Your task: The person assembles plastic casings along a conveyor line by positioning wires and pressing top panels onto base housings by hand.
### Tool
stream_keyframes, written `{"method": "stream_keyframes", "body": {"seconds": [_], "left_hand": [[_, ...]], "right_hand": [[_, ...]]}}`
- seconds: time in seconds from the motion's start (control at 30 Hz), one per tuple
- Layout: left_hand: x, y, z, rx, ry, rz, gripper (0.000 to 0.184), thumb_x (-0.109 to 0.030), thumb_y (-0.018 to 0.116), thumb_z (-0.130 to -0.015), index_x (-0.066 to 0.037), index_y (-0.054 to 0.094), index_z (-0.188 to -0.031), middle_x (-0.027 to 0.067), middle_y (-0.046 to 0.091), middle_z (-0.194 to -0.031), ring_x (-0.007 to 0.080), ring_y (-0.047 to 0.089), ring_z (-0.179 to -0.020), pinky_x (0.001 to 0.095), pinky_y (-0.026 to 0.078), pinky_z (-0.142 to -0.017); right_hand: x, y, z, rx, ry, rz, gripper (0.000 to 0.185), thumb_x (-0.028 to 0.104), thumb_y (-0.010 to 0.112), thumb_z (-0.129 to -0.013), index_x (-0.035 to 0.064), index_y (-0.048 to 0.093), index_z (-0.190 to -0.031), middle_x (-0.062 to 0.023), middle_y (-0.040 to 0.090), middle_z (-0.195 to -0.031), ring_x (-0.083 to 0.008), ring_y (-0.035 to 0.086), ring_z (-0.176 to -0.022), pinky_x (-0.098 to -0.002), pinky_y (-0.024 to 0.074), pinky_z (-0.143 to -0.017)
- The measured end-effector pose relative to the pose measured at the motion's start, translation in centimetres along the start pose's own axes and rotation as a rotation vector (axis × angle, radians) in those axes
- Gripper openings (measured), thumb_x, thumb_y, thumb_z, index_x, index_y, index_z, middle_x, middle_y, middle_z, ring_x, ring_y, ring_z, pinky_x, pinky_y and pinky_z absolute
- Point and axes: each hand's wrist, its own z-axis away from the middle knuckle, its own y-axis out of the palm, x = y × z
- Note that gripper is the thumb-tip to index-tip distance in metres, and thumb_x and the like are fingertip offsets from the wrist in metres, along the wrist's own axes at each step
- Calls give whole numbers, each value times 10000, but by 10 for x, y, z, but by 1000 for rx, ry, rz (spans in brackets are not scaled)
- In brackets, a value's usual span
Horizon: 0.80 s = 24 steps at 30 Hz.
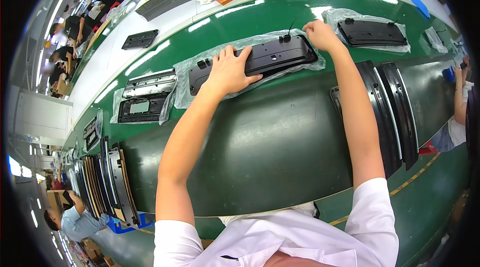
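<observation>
A long black plastic panel [270, 58] lies on clear plastic wrap [182, 84] on the green surface in front of me. My left hand [231, 71] rests across the panel's left half, its fingers spread and the thumb near the front edge. Just beyond the panel's right end is my right hand [321, 36], with fingers curled closed; anything inside them is hidden. Small black clips [285, 38] and a thin upright cable [292, 28] show at the panel's back edge.
Another wrapped black panel [372, 33] lies to the right, and an opened silver-and-black unit [145, 94] to the left. Panels stand stacked at the right [385, 112] and left [117, 182] of the dark worktop [245, 162]. Several people sit around.
</observation>
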Motion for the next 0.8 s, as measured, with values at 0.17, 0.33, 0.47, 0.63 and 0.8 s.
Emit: {"method": "stream_keyframes", "body": {"seconds": [0.17,0.33,0.47,0.63,0.8], "left_hand": [[-10,3,-9,-13,-12,-12,884,-624,758,-837,-142,484,-1526,290,513,-1358,457,496,-1289,553,389,-1108],[-21,6,-17,-10,5,-32,914,-672,738,-828,-131,485,-1519,321,475,-1391,498,467,-1317,610,354,-1118],[-20,6,-20,-1,27,-15,858,-653,736,-842,-134,513,-1488,304,494,-1402,486,469,-1330,614,332,-1134],[-1,15,3,-285,117,-143,718,-584,730,-874,-132,572,-1409,264,531,-1424,445,493,-1345,604,328,-1147],[49,10,46,-522,84,-41,467,-433,785,-862,-113,730,-1197,219,632,-1325,407,597,-1235,491,481,-1041]], "right_hand": [[-1,11,21,76,-52,127,400,267,629,-963,23,692,-1274,-278,690,-1228,-442,637,-1194,-482,489,-1058],[-21,27,20,47,-106,127,434,319,615,-1001,25,652,-1318,-276,689,-1222,-455,627,-1184,-508,487,-1033],[-32,27,23,-50,-213,133,362,259,586,-1027,15,677,-1278,-287,695,-1171,-468,633,-1146,-521,494,-1001],[-30,19,22,-48,-176,107,317,212,577,-1035,30,709,-1259,-306,693,-1121,-490,652,-1086,-520,512,-969],[-36,7,7,41,-198,146,297,224,602,-1018,62,738,-1227,-277,705,-1127,-468,671,-1084,-482,532,-977]]}}
